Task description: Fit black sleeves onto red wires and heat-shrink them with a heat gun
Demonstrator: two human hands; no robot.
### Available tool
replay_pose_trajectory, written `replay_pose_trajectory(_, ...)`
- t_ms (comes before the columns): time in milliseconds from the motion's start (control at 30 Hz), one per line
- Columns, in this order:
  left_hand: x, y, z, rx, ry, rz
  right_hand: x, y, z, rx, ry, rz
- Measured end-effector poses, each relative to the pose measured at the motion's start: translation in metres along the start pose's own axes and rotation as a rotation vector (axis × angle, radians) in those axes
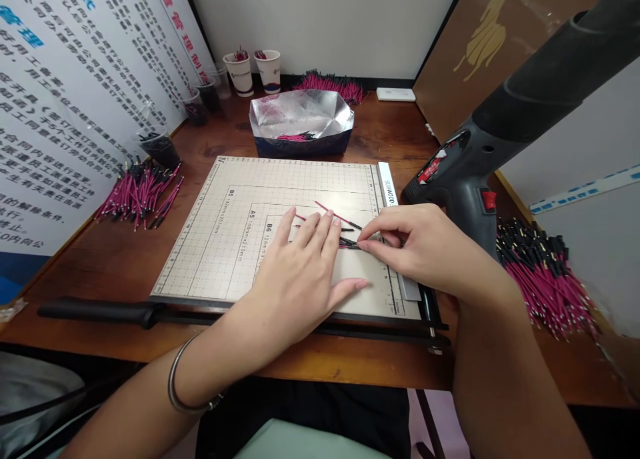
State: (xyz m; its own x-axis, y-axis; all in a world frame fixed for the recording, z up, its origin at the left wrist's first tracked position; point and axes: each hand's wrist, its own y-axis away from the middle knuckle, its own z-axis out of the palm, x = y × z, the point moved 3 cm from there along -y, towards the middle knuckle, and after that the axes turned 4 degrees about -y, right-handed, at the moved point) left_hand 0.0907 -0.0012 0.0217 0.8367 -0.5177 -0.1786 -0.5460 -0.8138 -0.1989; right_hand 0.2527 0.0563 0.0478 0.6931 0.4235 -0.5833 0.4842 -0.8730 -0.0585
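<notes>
My left hand [299, 265] lies flat with its fingers stretched over a few red wires with black ends [349, 243] on the paper cutter's board [200, 259]. Its palm and fingers cover most of these wires. Thumb and forefinger of my right hand [425, 245] are pinched together at the black tips, near the board's right side. One more red wire [333, 211] lies slantwise just beyond my left fingertips, its black end toward my right hand. The cutter's black handle [100, 310] is down along the near edge.
A foil-lined box [300, 142] with wires stands behind the board. Wire bundles lie at left [143, 192], right [543, 272] and back [333, 85]. A heat gun [470, 159] leans in from the right. Paper cups [270, 72] and a dark plastic cup [163, 149] stand farther back.
</notes>
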Motion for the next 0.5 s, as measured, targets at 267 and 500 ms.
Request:
replay_pose_trajectory(267,-0.0025,-0.0052,-0.0009,-0.012,-0.016,-0.04,0.0004,0.0002,-0.0007,-0.015,-0.013,-0.004)
replay_pose_trajectory(500,-0.0075,0.0036,-0.0046,-0.032,0.0,0.011,0.0027,-0.0012,0.0007,0.131,0.028,0.082)
